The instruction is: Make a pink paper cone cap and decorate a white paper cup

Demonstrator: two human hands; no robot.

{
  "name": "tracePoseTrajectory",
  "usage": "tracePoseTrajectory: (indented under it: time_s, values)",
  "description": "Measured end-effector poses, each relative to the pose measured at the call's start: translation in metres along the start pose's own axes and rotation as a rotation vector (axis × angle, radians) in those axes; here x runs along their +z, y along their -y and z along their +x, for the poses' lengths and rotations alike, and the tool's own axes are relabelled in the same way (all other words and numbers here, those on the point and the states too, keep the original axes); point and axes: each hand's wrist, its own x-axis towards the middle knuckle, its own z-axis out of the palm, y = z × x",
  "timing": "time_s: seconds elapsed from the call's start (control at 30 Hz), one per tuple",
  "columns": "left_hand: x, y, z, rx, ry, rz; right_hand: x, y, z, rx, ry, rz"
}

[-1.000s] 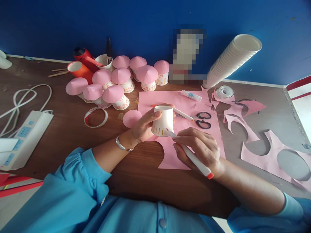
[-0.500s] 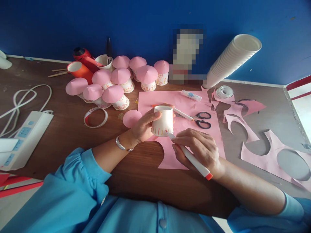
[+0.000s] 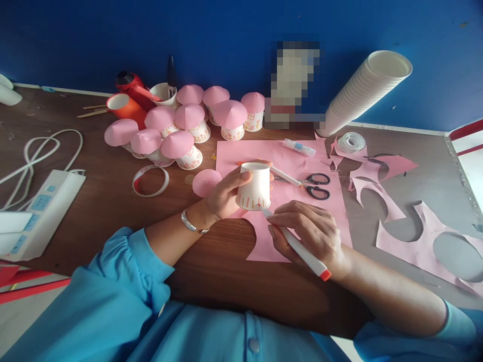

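Note:
A white paper cup is held by my left hand, thumb on the near side and fingers wrapped behind. Short coloured strokes run along the cup's lower edge. My right hand grips a white marker with a red end, its tip at the cup's lower edge. Behind the cup, another white marker and black-handled scissors lie on a pink paper sheet. Left of the cup is a pink paper disc.
Several cups with pink cone roofs stand back left, near an orange cup. A roll of tape lies nearer. Stacked paper cups lean on the blue wall; pink scraps lie right, a power strip left.
The view has shifted slightly. My left hand still holds the cup, and the marker tip stays at its lower edge, where a small reddish mark shows a little more.

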Motion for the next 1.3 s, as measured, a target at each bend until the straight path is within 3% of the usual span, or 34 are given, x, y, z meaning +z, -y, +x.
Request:
tracePoseTrajectory:
  time_s: [0.3, 0.73, 0.93, 1.3]
  values:
    - [0.0007, -0.0008, 0.0004, 0.007, 0.047, -0.043, 0.0009, 0.0016, -0.0022, 0.011, 0.013, 0.023]
    - [0.0029, -0.0014, -0.0007, -0.001, 0.023, -0.059, 0.0032, 0.0041, -0.0030, 0.018, 0.026, 0.058]
    - [0.0029, -0.0003, -0.0015, 0.063, 0.051, 0.019, 0.0051, 0.0045, -0.0042, 0.006, 0.023, 0.079]
    - [-0.0013, -0.0004, -0.0032, -0.015, -0.102, 0.015, -0.0043, -0.0020, -0.0026, -0.018, -0.063, 0.052]
